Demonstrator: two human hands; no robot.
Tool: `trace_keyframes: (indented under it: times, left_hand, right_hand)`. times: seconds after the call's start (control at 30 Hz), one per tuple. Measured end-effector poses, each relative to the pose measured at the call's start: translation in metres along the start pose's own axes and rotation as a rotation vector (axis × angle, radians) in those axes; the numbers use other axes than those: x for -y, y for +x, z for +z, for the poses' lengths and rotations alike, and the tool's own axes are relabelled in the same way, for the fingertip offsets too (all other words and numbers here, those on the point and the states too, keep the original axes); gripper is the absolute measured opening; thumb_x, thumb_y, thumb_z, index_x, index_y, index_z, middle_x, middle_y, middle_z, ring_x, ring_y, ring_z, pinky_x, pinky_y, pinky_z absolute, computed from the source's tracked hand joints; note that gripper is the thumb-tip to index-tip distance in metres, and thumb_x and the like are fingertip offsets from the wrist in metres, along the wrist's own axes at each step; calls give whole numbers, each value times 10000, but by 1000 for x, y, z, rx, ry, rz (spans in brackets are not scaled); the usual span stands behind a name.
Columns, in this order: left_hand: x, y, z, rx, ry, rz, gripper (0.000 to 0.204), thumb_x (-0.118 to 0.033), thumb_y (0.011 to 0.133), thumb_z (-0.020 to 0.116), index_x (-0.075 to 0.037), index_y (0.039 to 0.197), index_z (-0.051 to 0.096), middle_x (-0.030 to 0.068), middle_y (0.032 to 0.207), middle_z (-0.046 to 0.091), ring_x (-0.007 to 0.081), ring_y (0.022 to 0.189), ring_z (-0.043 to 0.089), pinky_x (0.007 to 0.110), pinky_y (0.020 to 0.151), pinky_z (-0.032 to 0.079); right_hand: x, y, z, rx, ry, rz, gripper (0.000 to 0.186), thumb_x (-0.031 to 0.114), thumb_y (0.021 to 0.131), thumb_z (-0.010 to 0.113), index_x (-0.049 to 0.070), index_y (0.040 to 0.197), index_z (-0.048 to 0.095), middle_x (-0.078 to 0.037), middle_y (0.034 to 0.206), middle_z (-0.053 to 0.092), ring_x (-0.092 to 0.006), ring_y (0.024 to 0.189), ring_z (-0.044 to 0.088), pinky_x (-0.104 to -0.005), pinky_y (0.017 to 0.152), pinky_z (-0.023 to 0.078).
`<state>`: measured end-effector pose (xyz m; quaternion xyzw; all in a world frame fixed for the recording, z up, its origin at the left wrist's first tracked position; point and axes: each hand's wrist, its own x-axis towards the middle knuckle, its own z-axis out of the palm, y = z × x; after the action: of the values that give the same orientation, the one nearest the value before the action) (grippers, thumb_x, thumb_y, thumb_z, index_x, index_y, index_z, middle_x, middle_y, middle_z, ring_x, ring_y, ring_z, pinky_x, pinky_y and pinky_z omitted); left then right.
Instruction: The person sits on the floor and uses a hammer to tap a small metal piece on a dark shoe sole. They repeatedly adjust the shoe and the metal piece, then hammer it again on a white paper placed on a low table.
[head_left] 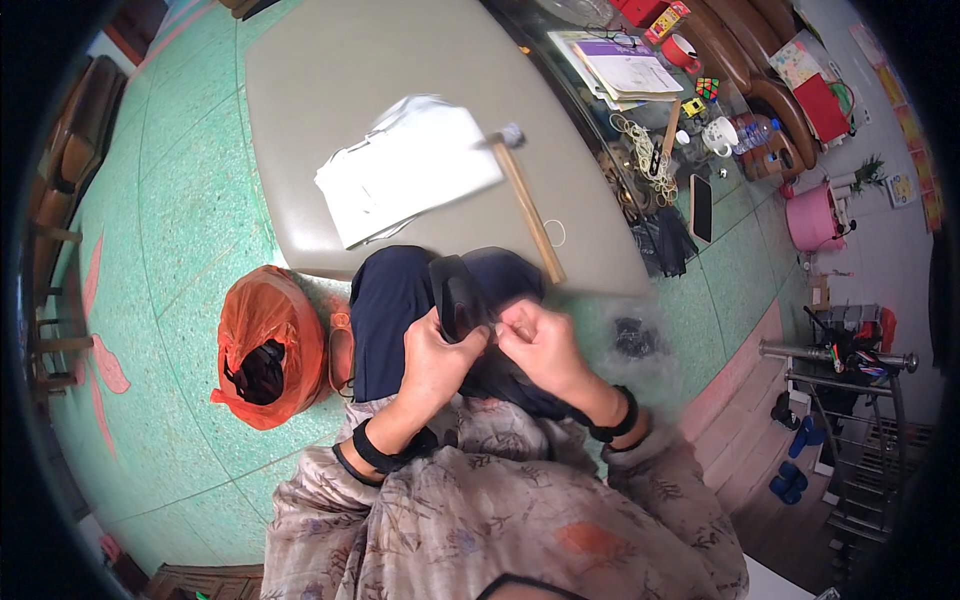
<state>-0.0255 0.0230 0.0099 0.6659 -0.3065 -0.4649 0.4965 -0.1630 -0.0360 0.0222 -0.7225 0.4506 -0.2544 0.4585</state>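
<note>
My left hand [437, 362] is closed round the lower end of a long, rounded, glossy black object [453, 292] above my lap; its kind does not show clearly. My right hand [548, 348] is in a pinch right beside it, fingertips close to the left thumb. Whatever those fingertips hold is too small and blurred to make out. Beyond my knees, a hammer [529, 215] with a wooden handle lies on the grey padded seat [300, 90]. Left of the hammer rests a white sheet or folded paper stack [415, 170].
An orange plastic bag [270, 330] with dark things inside stands on the green floor at left. On the right, a glass-topped table carries papers [630, 70], a puzzle cube [707, 88], a white mug [718, 136], tangled cord [645, 150] and a phone [700, 208]. A pink bucket [812, 217] stands farther right.
</note>
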Motion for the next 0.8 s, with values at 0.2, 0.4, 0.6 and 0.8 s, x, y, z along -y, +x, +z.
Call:
trace_keyframes:
  times: [0.2,0.4,0.6,0.8]
  left_hand:
    - [-1,0,0,27,-97,-12,134,-106,759,666,19,755,619,41,638,626,51,604,548,238,550,452]
    - [-9,-4,3,16,-1,-27,141,-107,773,663,26,770,616,38,639,629,58,589,568,225,532,451]
    - [-4,-1,0,51,-311,-32,74,-55,823,637,16,816,619,48,704,640,87,615,591,223,560,474]
    - [-6,2,1,64,-586,-150,54,-37,815,659,-6,833,618,47,760,631,106,668,594,226,637,474]
  right_hand:
    - [0,1,-7,79,-38,-123,126,38,757,646,-11,801,538,-139,617,554,-183,527,572,-311,491,441]
    - [-5,2,4,-93,-253,-435,206,15,689,684,20,793,506,-122,614,539,-276,556,577,-325,500,466]
    - [-17,7,3,8,280,31,162,90,795,674,-8,850,559,-65,674,613,-109,585,578,-266,533,459]
    - [-14,4,-2,25,264,59,145,114,826,663,11,786,569,5,623,537,-24,555,432,-215,482,365]
